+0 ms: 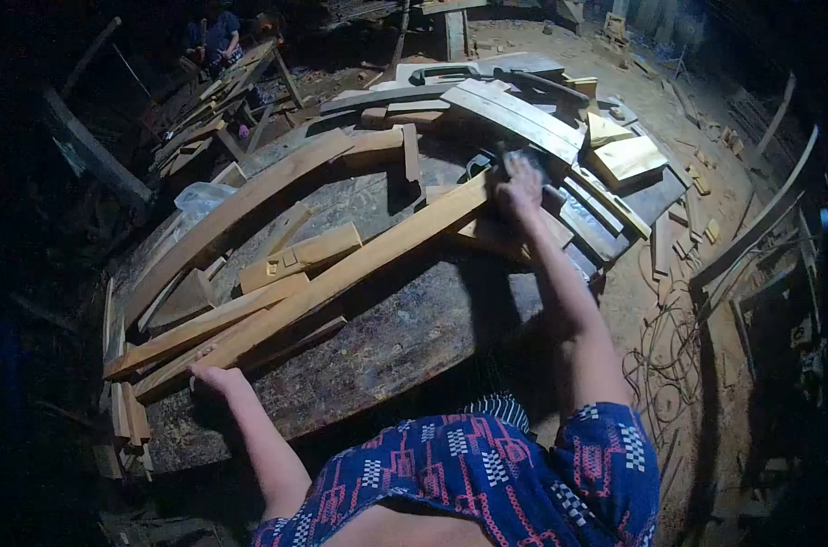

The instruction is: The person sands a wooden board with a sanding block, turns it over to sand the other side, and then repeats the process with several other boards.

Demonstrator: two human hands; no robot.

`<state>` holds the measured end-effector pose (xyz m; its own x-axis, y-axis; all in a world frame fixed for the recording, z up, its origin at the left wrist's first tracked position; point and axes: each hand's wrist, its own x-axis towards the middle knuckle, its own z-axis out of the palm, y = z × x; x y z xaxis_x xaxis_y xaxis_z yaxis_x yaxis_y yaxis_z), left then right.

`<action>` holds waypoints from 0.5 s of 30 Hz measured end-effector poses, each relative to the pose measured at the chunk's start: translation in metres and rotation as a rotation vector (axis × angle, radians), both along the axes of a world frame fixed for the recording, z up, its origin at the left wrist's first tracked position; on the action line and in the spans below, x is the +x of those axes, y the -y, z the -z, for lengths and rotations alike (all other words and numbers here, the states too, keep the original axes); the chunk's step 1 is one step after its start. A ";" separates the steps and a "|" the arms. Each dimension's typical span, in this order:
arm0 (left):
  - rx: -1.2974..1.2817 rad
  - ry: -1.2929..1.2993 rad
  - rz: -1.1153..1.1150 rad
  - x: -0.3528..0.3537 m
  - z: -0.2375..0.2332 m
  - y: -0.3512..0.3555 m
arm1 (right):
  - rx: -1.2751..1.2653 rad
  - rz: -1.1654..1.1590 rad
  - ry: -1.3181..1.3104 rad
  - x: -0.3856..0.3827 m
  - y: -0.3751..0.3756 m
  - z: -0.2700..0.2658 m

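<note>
Stretching diagonally across a cluttered, stained surface (pixel 405 342), a long wooden beam (pixel 323 287) is lying between a person's two hands. At the beam's near-left end, the left hand (pixel 218 378) is curling around the edge, seemingly pinching the wood between thumb and fingers. At its far-right end, the right hand (pixel 521 187) is blurring, so whether it is gripping the beam or something else, I cannot tell. Just beyond the beam, a notched block (pixel 300 260) is resting; farther beyond, a curved timber (pixel 241 214) is arching. The beam is looking stiff, sturdy and fairly heavy, probably not slippery; its length is favouring a hold near both ends, clear of sharp edges. No brand, label or writing is showing legibly.
</note>
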<state>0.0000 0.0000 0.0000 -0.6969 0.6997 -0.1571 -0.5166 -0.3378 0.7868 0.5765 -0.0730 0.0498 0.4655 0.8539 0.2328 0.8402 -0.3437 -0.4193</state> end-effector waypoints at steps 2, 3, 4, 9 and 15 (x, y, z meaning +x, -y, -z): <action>0.013 0.007 0.031 -0.005 0.008 -0.003 | 0.170 -0.092 0.155 -0.025 -0.006 0.028; 0.055 -0.004 0.043 -0.006 -0.007 -0.015 | 0.382 -0.170 0.310 -0.065 -0.016 0.036; 0.046 -0.002 0.030 0.002 -0.009 -0.005 | 0.390 -0.283 0.230 -0.111 -0.002 0.041; -0.012 0.008 -0.028 0.006 -0.015 0.006 | 0.442 -0.674 0.191 -0.185 0.031 0.020; -0.058 -0.031 -0.043 0.013 -0.020 0.013 | 0.325 -0.291 0.312 0.042 -0.011 0.040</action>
<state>0.0125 -0.0134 0.0200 -0.7311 0.6597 -0.1741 -0.4777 -0.3128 0.8210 0.6180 -0.0620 0.0095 0.0867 0.7983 0.5960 0.9833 0.0277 -0.1800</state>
